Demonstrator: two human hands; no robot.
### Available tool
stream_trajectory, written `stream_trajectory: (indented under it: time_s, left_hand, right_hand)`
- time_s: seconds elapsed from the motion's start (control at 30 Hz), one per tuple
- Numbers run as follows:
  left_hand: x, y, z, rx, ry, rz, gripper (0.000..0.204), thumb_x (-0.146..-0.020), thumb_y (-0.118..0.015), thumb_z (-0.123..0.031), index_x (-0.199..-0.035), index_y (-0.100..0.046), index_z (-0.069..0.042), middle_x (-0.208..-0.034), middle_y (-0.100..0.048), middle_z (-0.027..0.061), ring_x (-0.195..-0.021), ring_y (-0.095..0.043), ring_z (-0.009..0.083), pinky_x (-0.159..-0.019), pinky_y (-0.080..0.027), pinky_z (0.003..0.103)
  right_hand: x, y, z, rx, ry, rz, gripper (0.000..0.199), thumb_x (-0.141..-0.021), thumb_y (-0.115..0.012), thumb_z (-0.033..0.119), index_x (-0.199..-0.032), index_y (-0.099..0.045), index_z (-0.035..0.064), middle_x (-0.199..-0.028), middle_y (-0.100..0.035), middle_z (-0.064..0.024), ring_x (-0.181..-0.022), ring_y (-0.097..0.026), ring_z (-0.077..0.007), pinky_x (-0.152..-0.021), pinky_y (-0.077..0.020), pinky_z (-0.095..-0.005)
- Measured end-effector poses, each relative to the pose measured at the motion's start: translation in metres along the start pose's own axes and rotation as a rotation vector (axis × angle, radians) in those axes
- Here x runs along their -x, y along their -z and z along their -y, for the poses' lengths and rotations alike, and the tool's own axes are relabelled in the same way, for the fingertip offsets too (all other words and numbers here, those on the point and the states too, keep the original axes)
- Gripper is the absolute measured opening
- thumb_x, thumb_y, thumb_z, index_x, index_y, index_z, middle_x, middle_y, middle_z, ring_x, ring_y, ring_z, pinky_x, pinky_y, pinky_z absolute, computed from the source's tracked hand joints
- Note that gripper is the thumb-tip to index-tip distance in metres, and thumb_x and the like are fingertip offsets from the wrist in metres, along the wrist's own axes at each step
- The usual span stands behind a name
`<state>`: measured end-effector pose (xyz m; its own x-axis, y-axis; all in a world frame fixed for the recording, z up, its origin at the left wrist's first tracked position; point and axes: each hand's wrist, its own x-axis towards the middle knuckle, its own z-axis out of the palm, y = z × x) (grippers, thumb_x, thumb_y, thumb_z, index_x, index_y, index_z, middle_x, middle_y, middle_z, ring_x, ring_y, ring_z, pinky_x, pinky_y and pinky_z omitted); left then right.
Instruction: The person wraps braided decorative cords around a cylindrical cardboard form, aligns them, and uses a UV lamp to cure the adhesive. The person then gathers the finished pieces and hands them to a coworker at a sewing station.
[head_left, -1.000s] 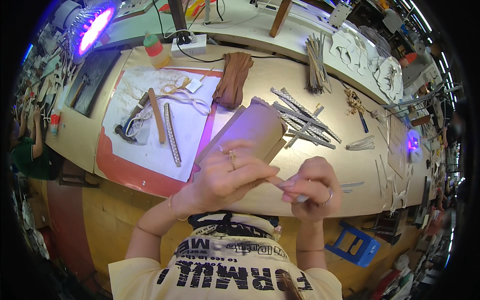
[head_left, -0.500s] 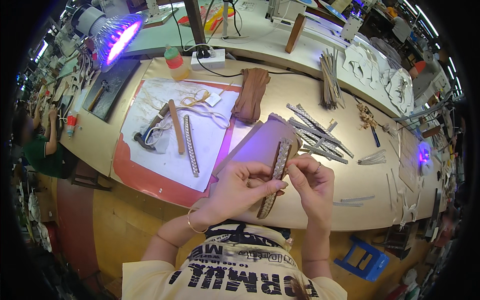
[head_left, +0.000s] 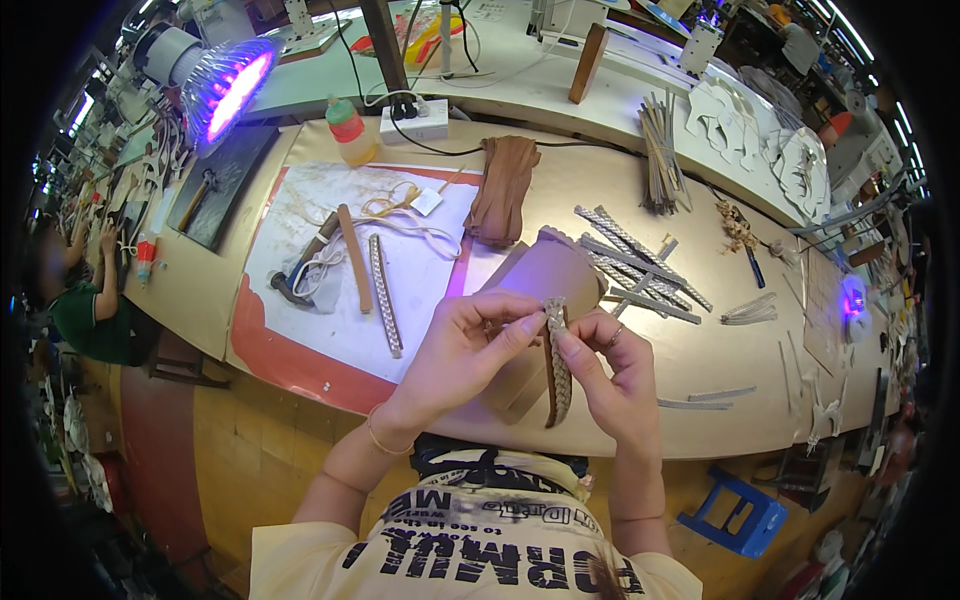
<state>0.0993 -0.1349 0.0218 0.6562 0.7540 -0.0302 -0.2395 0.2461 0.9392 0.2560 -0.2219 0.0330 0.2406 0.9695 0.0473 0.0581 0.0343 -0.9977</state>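
Observation:
Between my hands hangs a braided strap [head_left: 561, 375], silvery-beige on its face with a brown strip along its back. My left hand [head_left: 478, 345] pinches it near the upper end, thumb against forefinger. Just below that end, my right hand [head_left: 603, 370] grips the other side, its thumb on the braid. The lower end dangles free above the bench's near edge. Beneath my hands lies a taupe, rounded piece of material [head_left: 545, 265]. To the left, another braided strap [head_left: 384, 295] and a brown strip [head_left: 355, 258] rest on white paper.
A hammer [head_left: 290, 285] lies on the paper [head_left: 270, 250]. Behind stand a glue bottle [head_left: 350, 130] and a brown leather bundle [head_left: 503, 190]. Several braided strips [head_left: 645, 265] are piled at right. A lit lamp [head_left: 228, 90] hangs upper left; a blue stool [head_left: 733, 512] stands below right.
My left hand has moved up to the strap's upper end. The strap has turned from a slant to nearly upright, and its lower end has swung right.

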Motion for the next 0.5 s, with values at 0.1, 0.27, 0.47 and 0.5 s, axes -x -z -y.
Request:
stream_trajectory:
  time_s: [0.1,0.27,0.47,0.5]
  left_hand:
    - [-0.001,0.000,-0.003,0.038,0.002,0.023,0.019,-0.091,-0.061,-0.007,-0.106,-0.066,0.004,-0.100,-0.066,0.0049,-0.090,-0.060,0.0090,-0.081,-0.050,0.026]
    - [0.001,-0.005,-0.009,-0.029,-0.048,0.047,0.015,-0.089,-0.061,-0.005,-0.100,-0.068,0.004,-0.095,-0.067,0.0051,-0.086,-0.061,0.0092,-0.077,-0.049,0.025]
    - [0.012,-0.017,-0.020,-0.502,-0.289,0.074,0.015,-0.080,-0.067,-0.002,-0.094,-0.070,0.000,-0.089,-0.067,0.0090,-0.076,-0.065,0.0139,-0.069,-0.050,0.026]
    - [0.015,-0.020,-0.021,-0.486,-0.286,0.084,0.014,-0.078,-0.067,0.002,-0.090,-0.071,0.000,-0.089,-0.066,0.0087,-0.075,-0.065,0.0149,-0.069,-0.051,0.025]
  right_hand:
    - [0.000,-0.002,0.002,-0.016,-0.023,-0.006,0.015,-0.090,-0.064,0.013,-0.085,-0.062,-0.0011,-0.078,-0.059,-0.0006,-0.071,-0.052,-0.0067,-0.064,-0.0425,-0.0218]
    - [-0.004,-0.002,0.001,0.102,0.213,-0.129,0.015,-0.083,-0.072,0.012,-0.092,-0.065,0.0025,-0.088,-0.058,-0.0047,-0.070,-0.054,-0.0105,-0.065,-0.0443,-0.0227]
    - [0.013,0.013,0.012,0.430,0.468,-0.175,0.026,-0.069,-0.082,0.012,-0.092,-0.070,0.0146,-0.092,-0.057,-0.0054,-0.074,-0.053,-0.0143,-0.064,-0.0454,-0.0256]
    - [0.017,0.014,0.014,0.494,0.502,-0.194,0.027,-0.067,-0.083,0.012,-0.090,-0.071,0.0170,-0.092,-0.057,-0.0049,-0.075,-0.053,-0.0148,-0.063,-0.0452,-0.0259]
